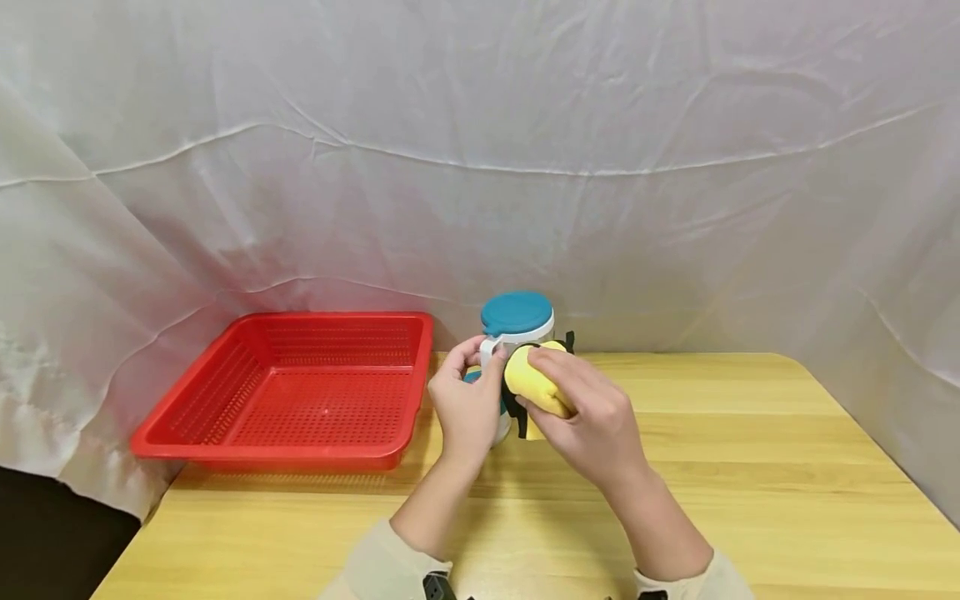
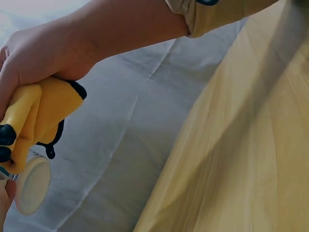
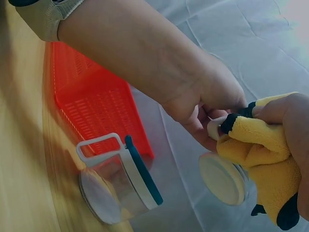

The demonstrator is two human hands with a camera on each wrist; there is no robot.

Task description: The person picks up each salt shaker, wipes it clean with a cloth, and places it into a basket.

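My left hand grips the white handle of a clear jar with a blue lid, held up over the table. My right hand holds a bunched yellow cloth with black edging against the jar's side. In the right wrist view, the held jar's round pale base shows below the cloth, and the cloth also covers part of the handle. A second clear jar with a white handle and blue lid stands on the table, mostly hidden behind my left hand in the head view.
A red perforated plastic basket sits on the left of the wooden table. Pale cloth sheeting hangs behind the table and along its sides. The table's right edge slants away beside the sheeting.
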